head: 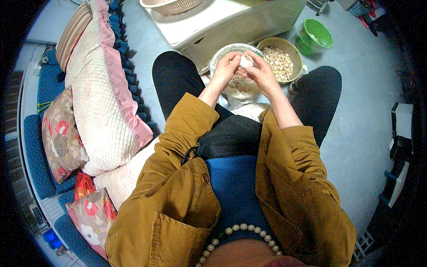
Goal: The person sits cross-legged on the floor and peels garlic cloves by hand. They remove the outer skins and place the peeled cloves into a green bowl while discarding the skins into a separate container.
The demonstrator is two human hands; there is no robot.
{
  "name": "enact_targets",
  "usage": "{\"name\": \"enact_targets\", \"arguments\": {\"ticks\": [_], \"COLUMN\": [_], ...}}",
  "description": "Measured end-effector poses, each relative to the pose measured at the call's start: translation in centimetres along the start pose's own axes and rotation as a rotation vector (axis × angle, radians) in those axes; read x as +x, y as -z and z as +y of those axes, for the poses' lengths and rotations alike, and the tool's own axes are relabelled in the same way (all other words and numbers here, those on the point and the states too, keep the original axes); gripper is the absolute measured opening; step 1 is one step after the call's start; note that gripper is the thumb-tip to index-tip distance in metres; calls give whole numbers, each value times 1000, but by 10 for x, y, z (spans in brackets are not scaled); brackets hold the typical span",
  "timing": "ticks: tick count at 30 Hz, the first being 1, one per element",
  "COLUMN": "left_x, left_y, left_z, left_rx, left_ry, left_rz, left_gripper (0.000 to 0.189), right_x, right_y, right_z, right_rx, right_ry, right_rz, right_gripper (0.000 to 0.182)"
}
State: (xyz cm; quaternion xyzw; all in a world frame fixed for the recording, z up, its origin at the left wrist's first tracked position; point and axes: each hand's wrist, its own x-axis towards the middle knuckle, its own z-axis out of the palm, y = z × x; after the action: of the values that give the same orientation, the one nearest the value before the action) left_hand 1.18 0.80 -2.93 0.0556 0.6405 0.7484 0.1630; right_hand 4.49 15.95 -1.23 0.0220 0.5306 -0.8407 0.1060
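My left hand (228,66) and my right hand (262,71) meet around a whitish garlic bulb (247,61), fingers of both closed on it. Below them is a round bowl lined with clear plastic (218,53), holding papery skins and scraps (241,84). Against its right side stands a yellowish plastic basket (298,55) with many loose garlic cloves (277,63) inside. The fingertips partly hide the bulb's underside.
A white cabinet (213,26) stands just beyond the bowl, bearing a woven-look plastic basket (173,6). Green plastic tubs (315,35) sit on the floor at the upper right. A sofa with a quilted cover (96,110) and cushions (63,137) lies at left.
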Motion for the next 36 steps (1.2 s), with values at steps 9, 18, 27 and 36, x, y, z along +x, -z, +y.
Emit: {"name": "enact_targets", "arguments": {"ticks": [9, 18, 27, 36], "left_x": [-5, 1, 2, 7], "left_y": [-3, -6, -3, -3], "left_z": [7, 7, 0, 4], "left_rx": [354, 167, 297, 283], "left_ry": [-341, -224, -326, -366], "left_rz": [119, 60, 97, 78], "left_gripper": [19, 13, 18, 18], "right_x": [-1, 6, -2, 8], "right_y": [0, 10, -5, 3], "right_z": [-2, 15, 1, 13], "right_rx": [-415, -326, -274, -616], "right_ry": [135, 0, -144, 147], "right_rz": [-7, -113, -169, -115], "right_gripper": [47, 43, 28, 36]}}
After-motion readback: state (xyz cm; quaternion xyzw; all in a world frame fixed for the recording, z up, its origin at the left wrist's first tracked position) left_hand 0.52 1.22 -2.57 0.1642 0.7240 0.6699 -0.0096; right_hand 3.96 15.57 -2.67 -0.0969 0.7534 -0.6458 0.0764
